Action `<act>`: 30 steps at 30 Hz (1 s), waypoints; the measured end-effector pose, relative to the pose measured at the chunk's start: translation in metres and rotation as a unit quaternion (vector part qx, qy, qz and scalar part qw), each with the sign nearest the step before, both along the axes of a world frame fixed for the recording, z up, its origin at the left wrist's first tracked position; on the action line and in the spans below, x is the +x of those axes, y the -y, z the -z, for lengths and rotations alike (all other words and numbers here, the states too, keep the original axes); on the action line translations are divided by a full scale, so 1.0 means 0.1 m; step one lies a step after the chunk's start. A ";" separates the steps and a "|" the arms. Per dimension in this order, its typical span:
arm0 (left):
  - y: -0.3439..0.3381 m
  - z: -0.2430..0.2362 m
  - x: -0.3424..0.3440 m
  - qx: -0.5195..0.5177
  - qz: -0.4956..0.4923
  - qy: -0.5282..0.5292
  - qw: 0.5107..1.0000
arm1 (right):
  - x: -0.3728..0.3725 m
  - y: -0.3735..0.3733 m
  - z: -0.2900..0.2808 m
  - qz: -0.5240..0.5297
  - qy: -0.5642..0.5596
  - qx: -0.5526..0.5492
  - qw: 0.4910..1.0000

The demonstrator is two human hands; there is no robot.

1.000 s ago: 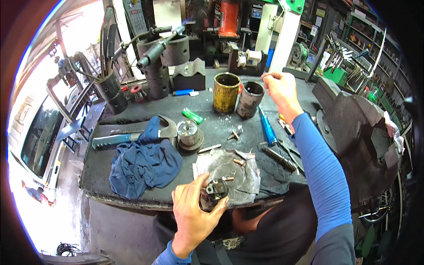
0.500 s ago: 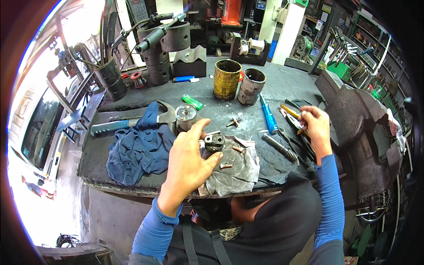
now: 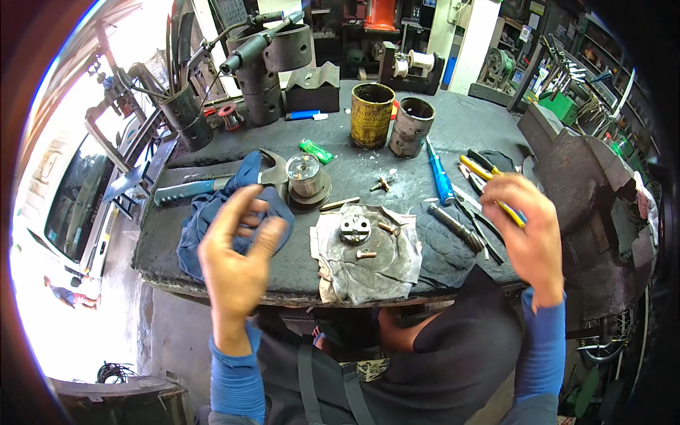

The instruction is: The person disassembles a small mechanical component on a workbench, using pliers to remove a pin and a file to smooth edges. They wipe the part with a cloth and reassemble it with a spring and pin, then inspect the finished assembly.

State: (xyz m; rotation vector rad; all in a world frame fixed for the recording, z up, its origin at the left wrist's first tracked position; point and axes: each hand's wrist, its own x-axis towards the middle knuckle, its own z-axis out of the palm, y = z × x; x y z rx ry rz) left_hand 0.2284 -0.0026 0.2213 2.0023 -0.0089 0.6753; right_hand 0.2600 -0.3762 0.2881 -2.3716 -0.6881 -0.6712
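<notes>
On the dark workbench [image 3: 296, 283], the round metal part [image 3: 355, 231] rests on a stained grey cloth [image 3: 389, 278], two holes showing in its upper face, touched by neither hand. One copper-coloured pin [image 3: 388, 227] lies just right of it, another pin [image 3: 366, 254] just nearer the person. The left hand [image 3: 237, 258] is raised before the blue rag [image 3: 191, 244], thumb and fingers well parted, nothing seen between them. The right hand [image 3: 522, 223] is blurred above the yellow-handled pliers [image 3: 477, 166], fingers bent; whether they touch or grip anything cannot be told. Assessment: the step in hand appears to be a pause between grips, possibly a tool selection. Taking up the part would call for a steadying left grip, clear of both loose pins.
</notes>
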 end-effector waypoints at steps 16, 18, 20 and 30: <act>-1.04 0.15 0.10 0.281 0.009 -0.096 0.955 | -1.40 0.32 0.60 0.062 -0.193 0.236 0.950; -1.05 0.09 0.19 0.128 -0.020 -0.071 0.989 | -1.31 0.25 0.49 0.088 -0.152 0.214 0.961; -1.12 0.10 0.35 0.087 -0.075 -0.034 0.993 | -1.16 0.00 0.34 0.107 -0.088 0.247 0.959; -0.95 0.41 0.71 0.168 -0.172 0.015 0.970 | -0.41 -1.04 -0.15 -0.383 -0.091 -0.358 0.847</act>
